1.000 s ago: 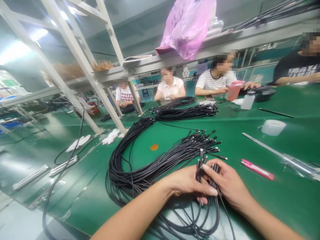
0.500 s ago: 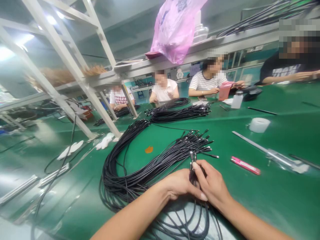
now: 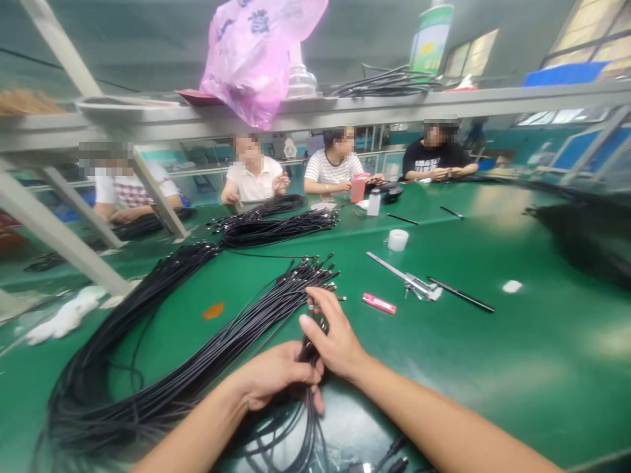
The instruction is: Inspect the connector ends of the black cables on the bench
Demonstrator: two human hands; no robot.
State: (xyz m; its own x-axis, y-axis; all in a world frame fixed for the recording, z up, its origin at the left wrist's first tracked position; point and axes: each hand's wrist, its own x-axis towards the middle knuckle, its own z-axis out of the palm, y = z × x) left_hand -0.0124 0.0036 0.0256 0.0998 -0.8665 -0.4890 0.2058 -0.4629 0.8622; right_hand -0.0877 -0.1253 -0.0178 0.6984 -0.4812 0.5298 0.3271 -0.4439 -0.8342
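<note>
Bunch of thin black cables [image 3: 309,350] above shiny green table [image 3: 434,368]

The left hand [image 3: 276,373] is closed around the bunch, below the plug ends. The right hand [image 3: 338,338] is loosely curled at the top of it, thumb and forefinger slightly apart. Beyond the hands, a large curved bundle of black cables [image 3: 236,335] lies toward the left. Farther to the right are a pink-and-white flat object [image 3: 378,303], a silver caliper [image 3: 401,274] and a white roll [image 3: 397,240].

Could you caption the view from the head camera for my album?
Two hands, left and right, grip black cables above a green table.
</note>
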